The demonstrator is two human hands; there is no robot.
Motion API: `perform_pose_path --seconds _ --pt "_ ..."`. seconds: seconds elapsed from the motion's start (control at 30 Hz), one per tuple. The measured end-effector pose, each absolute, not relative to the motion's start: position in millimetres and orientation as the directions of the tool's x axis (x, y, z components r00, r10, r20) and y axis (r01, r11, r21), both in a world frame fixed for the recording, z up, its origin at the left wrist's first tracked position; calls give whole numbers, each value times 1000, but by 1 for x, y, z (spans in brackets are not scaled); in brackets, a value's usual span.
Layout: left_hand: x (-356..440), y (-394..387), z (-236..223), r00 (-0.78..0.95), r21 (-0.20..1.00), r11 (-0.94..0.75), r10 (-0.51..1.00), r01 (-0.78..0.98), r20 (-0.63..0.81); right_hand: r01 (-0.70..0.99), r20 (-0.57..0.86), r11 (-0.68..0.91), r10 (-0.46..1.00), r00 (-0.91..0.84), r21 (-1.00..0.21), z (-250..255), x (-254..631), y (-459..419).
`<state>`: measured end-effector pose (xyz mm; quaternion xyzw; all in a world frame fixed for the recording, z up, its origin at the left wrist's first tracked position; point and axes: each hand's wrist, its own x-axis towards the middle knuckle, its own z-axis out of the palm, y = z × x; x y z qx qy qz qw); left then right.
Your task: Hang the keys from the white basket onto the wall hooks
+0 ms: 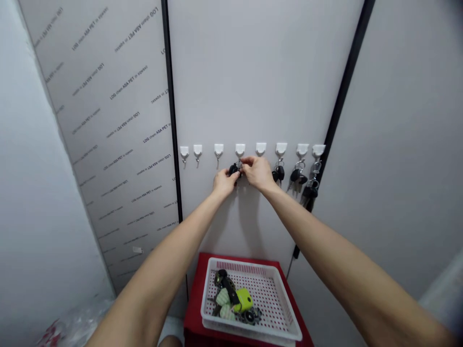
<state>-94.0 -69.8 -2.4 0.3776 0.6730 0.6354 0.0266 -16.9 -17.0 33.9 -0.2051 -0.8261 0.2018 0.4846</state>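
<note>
Both hands are raised to a white wall hook [240, 149] in the middle of a row. My left hand [224, 183] is closed on a bunch of black-headed keys [233, 168] just below that hook. Beside it my right hand [258, 171] is pinched at the hook's metal end, around what looks like the key ring; the fingers cover most of it. Farther right, bunches of keys [297, 177] with black heads hang from hooks. To the left, hooks [218, 149] carry no keys. The hook [261, 148] above my right hand is partly hidden.
Below the hooks, a white perforated basket [285, 308] sits on a red surface [193, 294]. It holds more keys, a yellow-green item [244, 300] and pale green shell-like pieces [224, 302]. Black vertical strips [172, 106] divide the wall panels. Clear plastic [79, 323] lies at lower left.
</note>
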Motion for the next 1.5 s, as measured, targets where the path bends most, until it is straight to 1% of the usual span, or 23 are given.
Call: perform_pose_path --seconds 0.1,0.2,0.27,0.3,0.37,0.43,0.5,0.53,0.6,0.7,0.77,0.87,1.03,1.23,1.37,1.5 --pt "-94 -76 -15 -714 897 -98 572 430 404 148 776 871 486 -402 -469 24 -6 -23" --pt "-93 -86 -38 -706 907 -67 606 415 368 139 820 898 438 -369 -417 1 7 -27" --pt "-92 -97 -63 -681 902 -32 644 430 347 123 802 899 431 -413 -420 -27 14 -28" --pt "-91 -103 -78 -665 897 -11 668 441 335 125 770 892 439 -463 -434 -44 16 -29" --pt "-87 -117 -113 -636 884 40 710 465 302 157 641 864 466 -610 -479 -84 20 -29" --pt "-83 -132 -148 -627 868 110 735 485 257 212 439 828 471 -765 -518 -125 21 -32" --pt "-78 -146 -180 -636 841 192 742 505 213 264 244 816 434 -867 -514 -161 20 -37" --pt "-76 -152 -194 -642 822 228 740 522 202 291 164 824 413 -896 -486 -175 19 -39" --pt "-73 -161 -213 -645 774 274 732 571 217 350 50 849 401 -915 -395 -195 16 -45" --pt "-69 -169 -227 -616 705 274 733 654 287 441 -32 853 451 -892 -280 -209 11 -50" --pt "-67 -170 -231 -588 678 253 743 690 320 485 -51 838 489 -871 -250 -212 8 -52" --pt "-67 -170 -233 -569 673 231 750 703 337 525 -72 821 523 -849 -226 -216 4 -54" --pt "-68 -169 -238 -572 684 221 746 695 340 543 -74 804 543 -836 -242 -223 0 -57" --pt "-68 -171 -238 -567 684 221 753 695 334 479 -39 803 499 -866 -354 -224 4 -54" --pt "-68 -172 -235 -563 679 229 761 697 322 406 -1 794 455 -890 -452 -212 5 -51" --pt "-66 -170 -225 -569 739 162 749 654 340 325 23 774 401 -916 -544 -187 7 -48"
